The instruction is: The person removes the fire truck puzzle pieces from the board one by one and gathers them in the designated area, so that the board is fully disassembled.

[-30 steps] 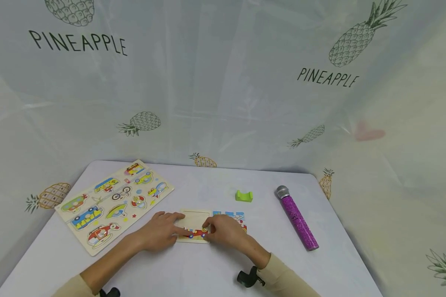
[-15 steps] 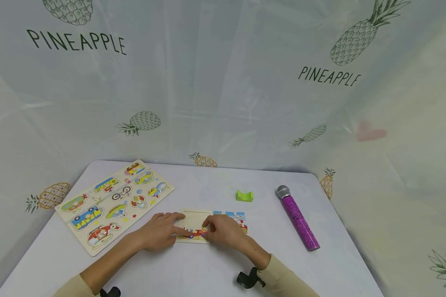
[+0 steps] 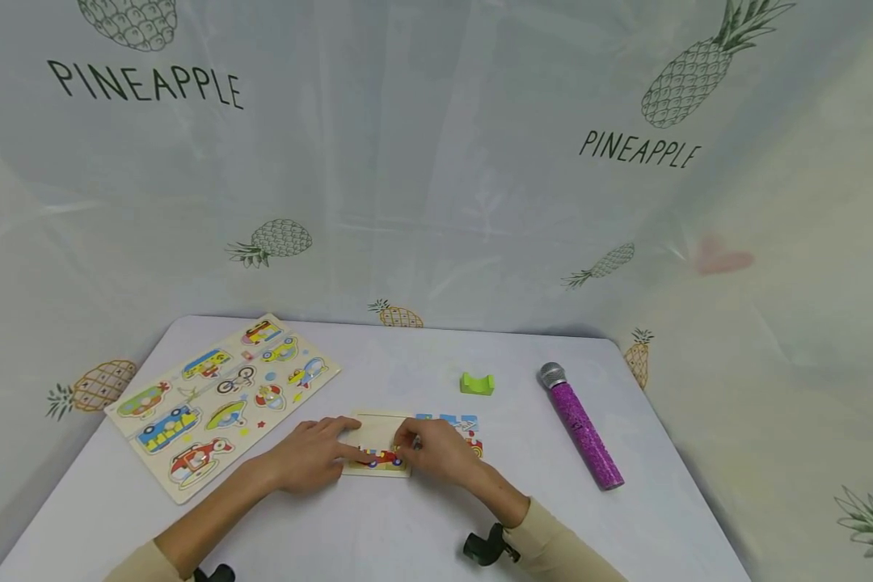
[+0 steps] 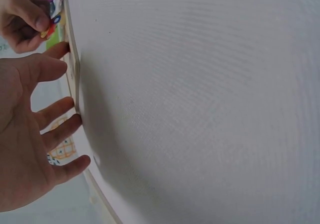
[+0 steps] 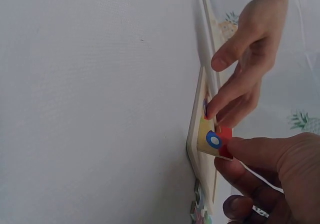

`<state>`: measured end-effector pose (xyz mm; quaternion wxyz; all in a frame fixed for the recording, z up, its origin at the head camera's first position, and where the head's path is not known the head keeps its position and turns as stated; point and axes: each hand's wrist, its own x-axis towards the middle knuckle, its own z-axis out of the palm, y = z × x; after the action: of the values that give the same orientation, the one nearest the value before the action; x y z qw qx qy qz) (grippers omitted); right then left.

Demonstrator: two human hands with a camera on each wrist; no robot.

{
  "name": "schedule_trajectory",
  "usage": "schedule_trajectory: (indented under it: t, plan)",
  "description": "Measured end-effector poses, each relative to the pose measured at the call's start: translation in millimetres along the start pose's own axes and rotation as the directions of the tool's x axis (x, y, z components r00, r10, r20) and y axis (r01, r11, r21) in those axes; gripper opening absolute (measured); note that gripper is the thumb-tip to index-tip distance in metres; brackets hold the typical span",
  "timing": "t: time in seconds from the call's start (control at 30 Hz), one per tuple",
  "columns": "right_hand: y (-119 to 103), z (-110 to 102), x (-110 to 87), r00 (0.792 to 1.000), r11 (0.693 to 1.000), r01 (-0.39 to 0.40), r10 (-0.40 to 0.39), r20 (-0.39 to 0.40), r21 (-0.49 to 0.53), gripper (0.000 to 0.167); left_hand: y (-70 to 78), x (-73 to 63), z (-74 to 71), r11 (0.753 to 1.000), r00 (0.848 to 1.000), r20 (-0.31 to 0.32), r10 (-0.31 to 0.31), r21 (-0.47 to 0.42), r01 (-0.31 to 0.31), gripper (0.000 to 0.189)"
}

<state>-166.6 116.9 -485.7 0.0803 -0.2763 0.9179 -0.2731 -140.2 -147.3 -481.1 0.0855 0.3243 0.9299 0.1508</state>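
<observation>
A small wooden puzzle tray (image 3: 384, 422) lies in the middle of the table in the head view, with red-car pieces along its near side. My left hand (image 3: 311, 454) reaches in from the left with fingers extended; its index finger presses on a piece. My right hand (image 3: 440, 449) comes from the other side. Between its thumb and index finger it pinches a puzzle piece (image 5: 214, 140) with a blue wheel and red bodywork, seen in the right wrist view. That piece is tilted over the tray, its far side partly hidden by the fingers.
Several loose puzzle pieces (image 3: 461, 421) lie right of the tray, partly behind the right hand. A large vehicle puzzle board (image 3: 250, 430) is at the left. A green curved block (image 3: 477, 385) and a glittery purple microphone (image 3: 585, 432) stand farther right.
My right fingertips have shifted slightly up and left over the tray, still pinching the piece. The left hand stays in place.
</observation>
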Motion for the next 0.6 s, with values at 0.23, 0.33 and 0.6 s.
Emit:
schedule_trajectory:
  t: [0.23, 0.33, 0.6]
  plan:
    - [2.1, -4.0, -2.9, 0.999, 0.999, 0.025, -0.024, -0.024, 0.037, 0.007, -1.3, -0.1, 1.0, 1.0, 1.0, 0.007, -0.008, -0.026, 0.008, 0.046]
    - [4.2, -11.0, -6.3, 0.999, 0.997, 0.018, -0.015, -0.032, 0.079, 0.006, 0.0, -0.7, -0.6, 0.999, 1.0, 0.009, -0.009, -0.04, 0.01, 0.046]
    - [21.9, -31.3, -23.0, 0.996, 0.98, -0.092, 0.091, 0.013, 0.175, 0.003, -1.4, -2.2, -0.4, 0.999, 1.0, 0.015, -0.005, -0.04, 0.006, 0.047]
